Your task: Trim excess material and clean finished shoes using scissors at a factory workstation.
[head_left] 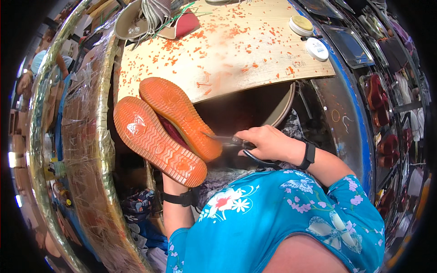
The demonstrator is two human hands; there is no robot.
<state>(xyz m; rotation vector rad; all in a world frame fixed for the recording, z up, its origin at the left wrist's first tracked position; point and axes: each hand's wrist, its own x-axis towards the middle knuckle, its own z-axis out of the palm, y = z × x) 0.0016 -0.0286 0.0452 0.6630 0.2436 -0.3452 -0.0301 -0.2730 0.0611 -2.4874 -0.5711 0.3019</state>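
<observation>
Two shoes with orange rubber soles (157,136) are held together, soles up, in front of me. My left hand (172,183) is mostly hidden beneath them, gripping them from below; only the wrist with a black band shows. My right hand (266,142) is closed on a pair of scissors (227,139) whose blades touch the edge of the nearer sole (182,113). A black wristband sits on the right wrist as well.
A wooden work board (227,50) strewn with small orange rubber trimmings lies ahead. Two round white tins (301,25) stand at its right. More shoes (378,91) line shelves at far right. Plastic-wrapped goods (86,150) curve along the left.
</observation>
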